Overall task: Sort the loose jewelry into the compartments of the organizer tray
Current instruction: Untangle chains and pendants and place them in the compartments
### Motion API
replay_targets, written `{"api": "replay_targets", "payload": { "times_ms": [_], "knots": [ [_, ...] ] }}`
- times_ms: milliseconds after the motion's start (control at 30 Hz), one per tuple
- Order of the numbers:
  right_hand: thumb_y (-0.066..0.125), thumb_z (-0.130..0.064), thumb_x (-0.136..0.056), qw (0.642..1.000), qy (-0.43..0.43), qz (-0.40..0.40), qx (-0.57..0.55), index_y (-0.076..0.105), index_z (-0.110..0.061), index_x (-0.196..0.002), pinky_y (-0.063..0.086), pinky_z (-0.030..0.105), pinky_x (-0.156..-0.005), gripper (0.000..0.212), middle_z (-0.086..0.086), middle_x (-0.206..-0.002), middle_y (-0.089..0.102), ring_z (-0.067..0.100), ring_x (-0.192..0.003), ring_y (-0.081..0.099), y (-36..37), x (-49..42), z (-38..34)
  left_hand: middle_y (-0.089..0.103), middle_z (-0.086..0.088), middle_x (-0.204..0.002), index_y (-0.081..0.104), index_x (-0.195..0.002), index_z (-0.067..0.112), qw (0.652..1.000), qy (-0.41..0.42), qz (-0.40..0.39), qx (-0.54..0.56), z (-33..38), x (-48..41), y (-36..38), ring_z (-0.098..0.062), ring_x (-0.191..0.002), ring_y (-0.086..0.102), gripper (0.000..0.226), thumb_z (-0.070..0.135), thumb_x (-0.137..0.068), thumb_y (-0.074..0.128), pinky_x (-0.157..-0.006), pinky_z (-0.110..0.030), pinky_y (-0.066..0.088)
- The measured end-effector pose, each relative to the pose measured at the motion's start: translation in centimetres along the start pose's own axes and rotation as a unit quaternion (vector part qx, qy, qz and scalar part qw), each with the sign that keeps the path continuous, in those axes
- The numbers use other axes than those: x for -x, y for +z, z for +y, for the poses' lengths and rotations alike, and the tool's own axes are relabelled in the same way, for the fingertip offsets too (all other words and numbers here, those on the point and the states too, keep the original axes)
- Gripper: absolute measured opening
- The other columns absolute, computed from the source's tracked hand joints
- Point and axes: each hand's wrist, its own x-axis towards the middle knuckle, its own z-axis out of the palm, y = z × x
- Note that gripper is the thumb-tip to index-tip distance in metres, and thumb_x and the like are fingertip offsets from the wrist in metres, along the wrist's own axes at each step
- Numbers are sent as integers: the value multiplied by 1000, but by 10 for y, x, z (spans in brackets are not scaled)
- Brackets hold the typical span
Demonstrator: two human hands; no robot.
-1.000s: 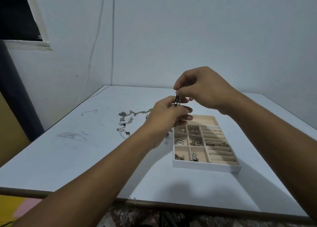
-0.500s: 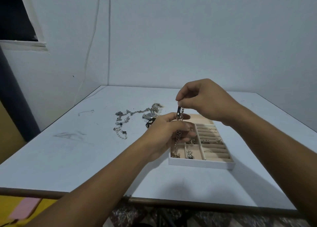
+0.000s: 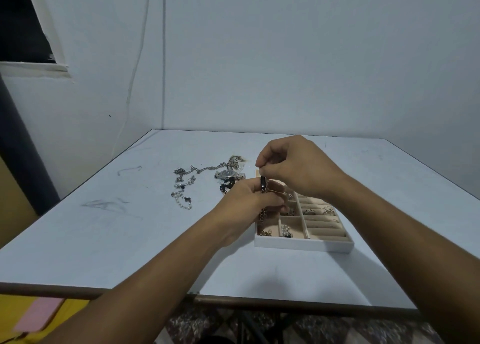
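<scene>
Both hands hold a chain bracelet (image 3: 264, 187) with a dark clasp just above the white organizer tray (image 3: 304, 245). My left hand (image 3: 249, 200) grips the chain's middle, and its loose end hangs into the tray's left column. My right hand (image 3: 293, 167) pinches the clasp end from above. The tray's beige compartments hold several small pieces, with rings in the ridged rows on the right. Loose jewelry lies to the tray's left: a wristwatch (image 3: 228, 174), a silver chain (image 3: 197, 170) and a pearl strand (image 3: 181, 200).
The white table (image 3: 104, 239) stands in a corner, with walls behind and to the left. Its near edge runs along the bottom. A cable (image 3: 164, 57) hangs down the back wall.
Both hands have come down with the bracelet from well above the table to just over the tray's far left part. The chain's end now hangs into the tray.
</scene>
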Motion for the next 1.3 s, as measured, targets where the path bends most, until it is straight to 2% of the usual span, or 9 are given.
{"api": "replay_targets", "payload": {
  "times_ms": [300, 567, 667, 767, 867, 1000, 1067, 1167, 1300],
  "knots": [
    [67, -8, -76, 1000, 19, 8, -5, 70, -25, -76, 56, 35, -61, 17, -7, -71, 70, 17, -65, 67, 4, 7, 8, 65, -11, -81, 60, -100, -3, 1000, -5, 1, -3, -3, -1, 2, -22, -74, 65, 18, -11, -85, 54, -62, -28, 51],
    [62, -8, -77, 999, 24, 29, -11, 69, -28, -74, 55, 33, -59, 21, -7, -71, 69, 15, -67, 66, 3, 8, 8, 68, -12, -88, 63, -104, -4, 998, -3, 26, -51, -2, 0, 2, -23, -85, 64, 23, -9, -82, 57, -76, -31, 50],
    [62, -9, -78, 999, 30, 30, -19, 70, -26, -77, 54, 31, -60, 19, -6, -71, 71, 15, -67, 67, 2, 9, 10, 70, -11, -86, 65, -97, 2, 998, -3, 30, -52, -2, 3, 1, -22, -77, 64, 19, -8, -82, 58, -77, -35, 51],
    [63, -10, -79, 999, 32, 35, -24, 71, -25, -79, 54, 30, -61, 17, -6, -74, 71, 21, -75, 69, 3, 9, 12, 69, -13, -86, 64, -92, 5, 999, -6, 34, -36, 0, 6, 0, -27, -81, 64, 16, -8, -83, 60, -81, -37, 54],
    [63, -10, -79, 998, 36, 38, -33, 71, -25, -79, 56, 35, -63, 17, -6, -76, 70, 26, -78, 69, 6, 9, 13, 68, -15, -84, 62, -91, 3, 999, -10, 49, -20, 0, 7, -3, -30, -83, 63, 14, -9, -85, 58, -74, -34, 56],
    [65, -14, -79, 997, 38, 45, -39, 71, -28, -77, 52, 31, -70, 15, -11, -73, 70, 13, -75, 67, 13, 11, 21, 68, -20, -88, 63, -89, 4, 997, 5, 75, -35, -1, 9, -10, -28, -81, 63, 14, -9, -85, 57, -79, -36, 55],
    [65, -14, -82, 997, 38, 47, -54, 70, -27, -78, 48, 25, -65, 14, -13, -74, 67, 6, -71, 63, 18, 14, 26, 69, -17, -88, 63, -90, 5, 995, 11, 91, -40, -2, 11, -15, -25, -82, 66, 13, -7, -86, 58, -87, -36, 55],
    [64, -12, -84, 996, 44, 36, -63, 70, -25, -82, 45, 15, -56, 14, -12, -78, 66, 0, -62, 59, 27, 20, 31, 70, -11, -85, 66, -90, 10, 987, 26, 121, -104, -3, 15, -26, -18, -81, 67, 11, 0, -85, 63, -88, -37, 54],
    [65, -16, -83, 999, 41, 4, -34, 68, -30, -91, 53, 24, -76, 17, -15, -98, 68, 3, -88, 66, 43, 23, 30, 72, -2, -85, 67, -89, 19, 956, 58, 156, -240, -6, 23, -42, -5, -68, 64, 13, 7, -85, 64, -69, -17, 48]
  ]
}}
